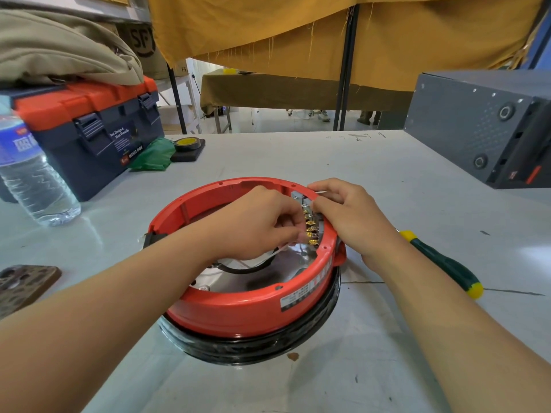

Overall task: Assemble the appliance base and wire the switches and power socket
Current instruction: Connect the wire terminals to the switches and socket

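A round red appliance base (238, 305) lies upside down on a black rim (256, 347) at the table's middle. Grey switches with brass terminals (311, 226) sit inside its right wall. My left hand (256, 225) reaches inside the ring, fingers pinched on a white wire (278, 251) at the terminals. My right hand (351, 216) grips the red rim and the switch block from outside, thumb on the grey switch housing. A shiny metal plate (238, 281) shows at the base's bottom.
A green-handled screwdriver (444, 263) lies right of the base. A grey metal box (483, 126) stands at the back right. At left are a red and blue toolbox (98, 135), a water bottle (32, 171), a phone (24, 284) and a tape roll (187, 144).
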